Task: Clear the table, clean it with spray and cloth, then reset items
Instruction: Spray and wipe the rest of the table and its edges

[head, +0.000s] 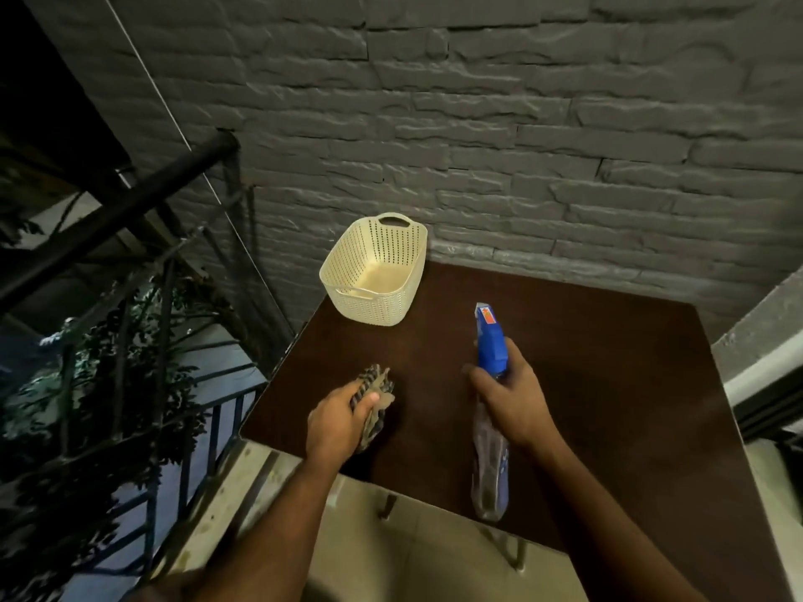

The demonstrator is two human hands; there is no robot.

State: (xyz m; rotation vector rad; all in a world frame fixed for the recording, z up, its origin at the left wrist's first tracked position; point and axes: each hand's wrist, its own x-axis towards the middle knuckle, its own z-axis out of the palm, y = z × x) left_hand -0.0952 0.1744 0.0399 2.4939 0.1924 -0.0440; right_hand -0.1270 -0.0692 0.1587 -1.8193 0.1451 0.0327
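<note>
My right hand (512, 395) curled round the spray bottle (491, 410), its long axis aimed past the basket (373, 271) on the table (608, 384). My left hand (339, 423), nearer the basket, bunched the cloth (373, 397) in gripping fingers.

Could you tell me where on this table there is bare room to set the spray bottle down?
The table is bare right of the spray bottle, to the far and right edges. The basket fills the far-left corner; the left hand with the cloth crowds the near left.
</note>
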